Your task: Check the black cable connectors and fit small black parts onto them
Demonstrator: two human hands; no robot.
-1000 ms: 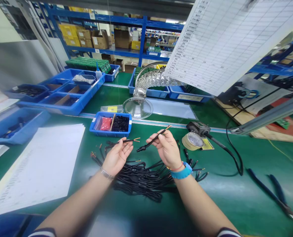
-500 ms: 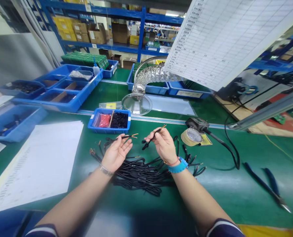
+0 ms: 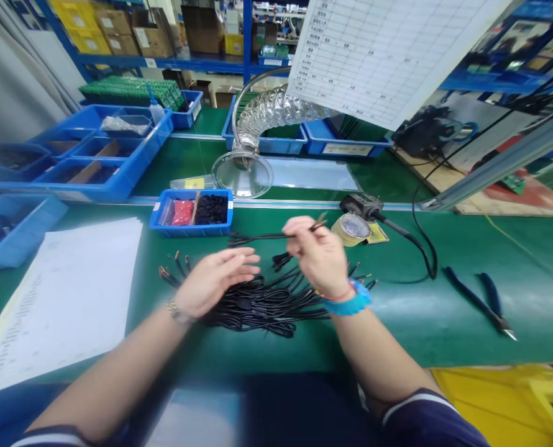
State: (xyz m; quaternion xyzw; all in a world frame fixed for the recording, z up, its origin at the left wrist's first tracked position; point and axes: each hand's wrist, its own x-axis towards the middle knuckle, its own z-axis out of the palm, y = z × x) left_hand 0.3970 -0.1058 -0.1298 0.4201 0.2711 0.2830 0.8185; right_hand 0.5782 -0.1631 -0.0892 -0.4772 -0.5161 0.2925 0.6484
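My right hand (image 3: 319,256) is closed on black cables (image 3: 263,237) near their stripped wire ends, which blur a little above the fingers. From its fingertips one length reaches left, and another dark connector end (image 3: 281,261) shows below the fingers. Nothing is visible in my left hand (image 3: 218,279), whose fingers are stretched out toward the right hand. Beneath both hands lies a tangled bundle of black cables (image 3: 253,307) on the green bench, with bare coloured wire ends at its left and right sides.
Behind the hands stands a blue box (image 3: 190,230) of red and black small parts. A round fume hood (image 3: 243,175) hangs over the bench. Right of the hands are a tape-like roll (image 3: 352,228) and cutting pliers (image 3: 484,304). Paper sheets (image 3: 83,292) lie left.
My left hand has let go of the cable it held, and that cable now appears to extend from my right hand. The view has shifted slightly.
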